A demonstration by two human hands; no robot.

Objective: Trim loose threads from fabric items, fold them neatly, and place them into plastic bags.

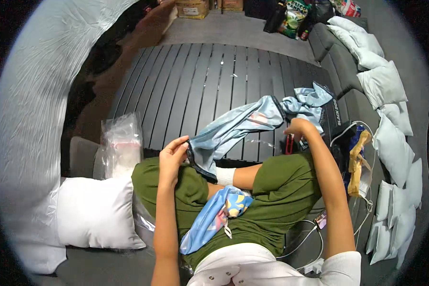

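Note:
A light blue cloth sleeve (245, 119) with dark trim at both ends stretches over the table's near edge. My left hand (174, 157) pinches the trim at its near left end. Beside its far right end is my right hand (301, 127), fingers curled downward; whatever they hold is hidden. Just below that hand stands a small red object (289, 144), its kind unclear. Another light blue cloth (307, 102) lies bunched beyond my right hand. A blue printed cloth (209, 221) with a yellow-and-white patch rests across my lap.
The dark slatted table (190, 86) spans the front. Left of my knees are clear plastic bags (121, 148) and a white cushion (97, 212). Several pale cushions (383, 86) line the grey sofa on the right, near a white cable (367, 209) and a yellow-blue packet (359, 159).

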